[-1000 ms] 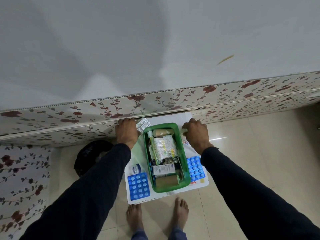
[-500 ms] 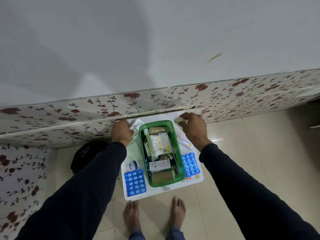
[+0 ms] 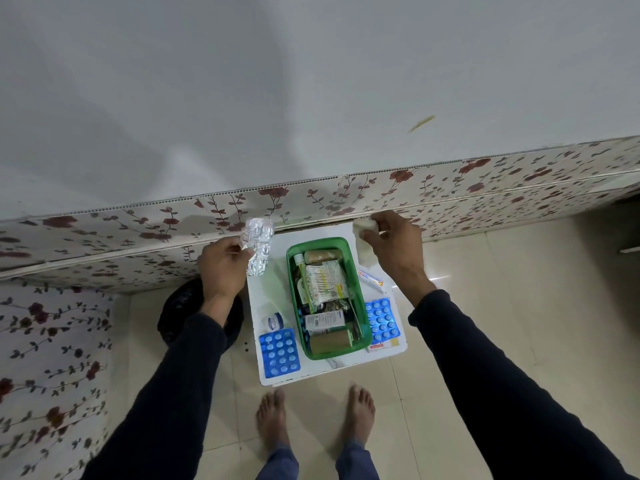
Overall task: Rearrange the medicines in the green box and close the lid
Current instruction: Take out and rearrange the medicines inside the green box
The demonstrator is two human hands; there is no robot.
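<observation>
Print shows on packets in the green box (image 3: 360,296); too small and blurred to read.

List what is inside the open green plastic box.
The green plastic box holds two tan rolls, a clear packet, a green tube and a white carton; anything beneath is covered.

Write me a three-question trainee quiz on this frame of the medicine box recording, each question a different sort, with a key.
1. True or false: the left hand holds a silver blister strip.
2. How many blue blister packs lie on the white tabletop outside the green box?
3. Multiple choice: the small round jar sits (A) inside the box, (B) on the left side of the box, (C) in the right hand.

Key: 1 true. 2 two: one at the near left, one on the right. 3 B.
</observation>
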